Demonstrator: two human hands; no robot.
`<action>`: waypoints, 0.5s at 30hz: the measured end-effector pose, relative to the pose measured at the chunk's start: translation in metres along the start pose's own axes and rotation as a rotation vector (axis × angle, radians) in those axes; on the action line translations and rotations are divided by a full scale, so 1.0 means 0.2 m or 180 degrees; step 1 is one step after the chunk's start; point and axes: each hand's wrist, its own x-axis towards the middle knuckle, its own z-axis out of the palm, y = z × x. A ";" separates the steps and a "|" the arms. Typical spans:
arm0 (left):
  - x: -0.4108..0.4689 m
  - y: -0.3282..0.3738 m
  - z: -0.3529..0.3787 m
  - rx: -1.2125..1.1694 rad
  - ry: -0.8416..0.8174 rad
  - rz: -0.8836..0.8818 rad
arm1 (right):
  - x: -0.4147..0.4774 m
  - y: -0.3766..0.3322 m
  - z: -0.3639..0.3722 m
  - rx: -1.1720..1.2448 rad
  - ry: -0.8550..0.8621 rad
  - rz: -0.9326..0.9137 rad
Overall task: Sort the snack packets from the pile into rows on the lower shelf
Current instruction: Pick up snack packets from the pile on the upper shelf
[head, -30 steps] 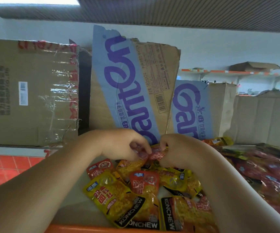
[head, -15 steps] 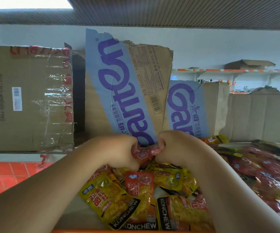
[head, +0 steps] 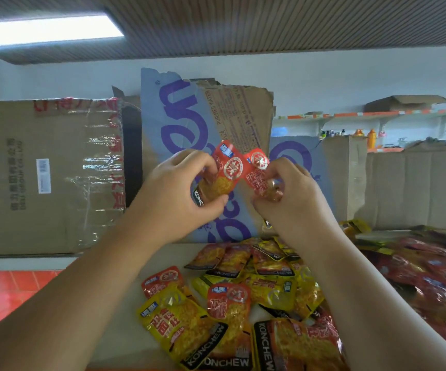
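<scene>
Both hands are up off the shelf, each with a red snack packet. The left hand (head: 179, 194) has thumb and fingers curled round the left red packet (head: 224, 175), whose black KONCHEW band sits against the palm. The right hand (head: 294, 199) pinches the right red packet (head: 258, 170) by its lower part. The two packets touch or overlap at their top corners, in front of the blue-printed water carton (head: 187, 135).

Below them the pile (head: 246, 295) of yellow and red packets lies jumbled on the pale shelf board (head: 120, 336). A spread of darker red packets (head: 430, 279) lies to the right; from here I can't tell if that is a tidy row.

To my eye the step is pairing up reds before laying them down. To do it well, I'd part the two so neither snags the other's crimped edge, then turn both print-side up with the KONCHEW band the same way. Set them edge to edge on bare board, clear of the pile, so yellows don't slide back in. The foil looks slick, so a hold on the sealed edge should serve better than squeezing the filled middle
</scene>
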 end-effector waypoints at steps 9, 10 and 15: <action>-0.17 0.14 -0.34 0.0618 0.0442 0.0068 | -0.06 -0.16 -0.06 0.0262 0.0268 -0.0763; -0.20 0.15 -0.41 0.0652 0.0492 0.0031 | -0.07 -0.20 -0.07 0.0248 0.0249 -0.0841; -0.38 0.14 -0.74 0.0896 0.0570 -0.0061 | -0.12 -0.45 -0.05 0.0611 0.0163 -0.1028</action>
